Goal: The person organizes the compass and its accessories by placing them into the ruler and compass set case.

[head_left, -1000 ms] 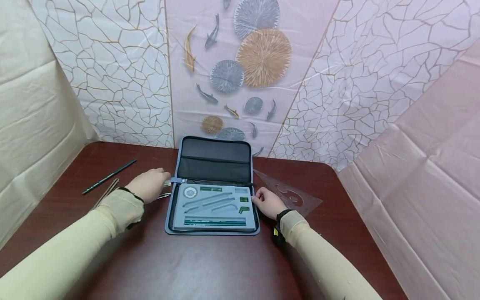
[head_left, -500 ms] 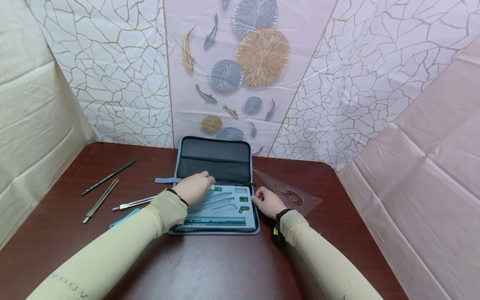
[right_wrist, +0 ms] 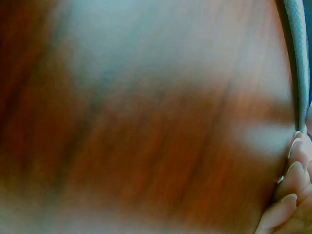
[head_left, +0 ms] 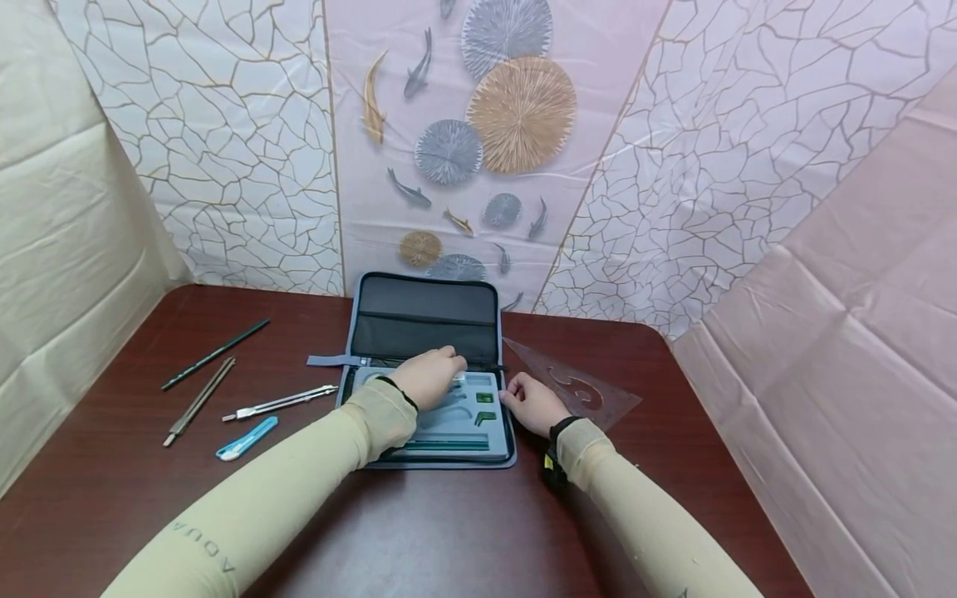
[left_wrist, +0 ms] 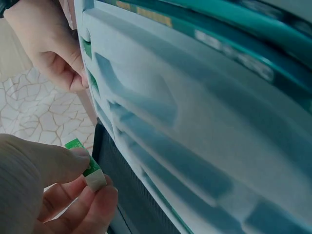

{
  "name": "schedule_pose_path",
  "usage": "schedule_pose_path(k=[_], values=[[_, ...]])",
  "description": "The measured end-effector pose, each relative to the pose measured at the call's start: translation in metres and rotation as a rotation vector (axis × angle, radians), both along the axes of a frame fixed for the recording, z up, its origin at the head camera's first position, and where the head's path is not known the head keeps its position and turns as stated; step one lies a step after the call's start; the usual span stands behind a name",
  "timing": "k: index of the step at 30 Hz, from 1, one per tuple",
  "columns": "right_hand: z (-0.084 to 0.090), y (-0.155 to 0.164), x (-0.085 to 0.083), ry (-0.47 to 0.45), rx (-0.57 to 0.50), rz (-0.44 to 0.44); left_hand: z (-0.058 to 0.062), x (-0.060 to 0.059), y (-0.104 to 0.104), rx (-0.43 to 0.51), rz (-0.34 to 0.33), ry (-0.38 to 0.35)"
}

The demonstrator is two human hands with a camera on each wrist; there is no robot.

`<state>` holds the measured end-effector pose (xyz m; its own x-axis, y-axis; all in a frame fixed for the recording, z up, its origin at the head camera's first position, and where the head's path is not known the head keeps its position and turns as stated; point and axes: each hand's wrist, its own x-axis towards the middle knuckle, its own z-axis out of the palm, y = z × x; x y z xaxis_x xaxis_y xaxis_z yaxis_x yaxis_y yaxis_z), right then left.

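Between thumb and fingers, my left hand pinches a small white eraser in a green sleeve, held over the upper right part of an open zip case. The case's light grey moulded insert has shaped slots, with green pencils in the front one. Two small green pieces sit in slots on its right side. My right hand, fingers curled, grips the case's right edge. In the left wrist view, bare slots of the insert lie beside the eraser. My left forearm covers the insert's left side.
Left of the case lie a green pencil, a closed metal compass, another silver drawing tool and a blue utility knife. A clear set square lies behind my right hand. A patterned curtain hangs behind the table.
My left hand has come from left of the case across the insert to its upper right, carrying the eraser. The knife and silver tool now show fully. The right hand stays put.
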<state>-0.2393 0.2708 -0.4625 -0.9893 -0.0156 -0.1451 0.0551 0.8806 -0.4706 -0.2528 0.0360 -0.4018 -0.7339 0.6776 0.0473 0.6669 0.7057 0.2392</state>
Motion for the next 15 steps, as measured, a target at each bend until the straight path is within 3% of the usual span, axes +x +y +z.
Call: schedule_pose_path(k=[7,15], values=[[-0.001,0.0,-0.001,-0.005,0.003,-0.007,-0.001,0.0,0.015,0.016,0.002,0.011],[0.0,0.0,0.0,-0.008,0.011,-0.006,-0.011,-0.003,0.03,-0.013,0.032,-0.001]])
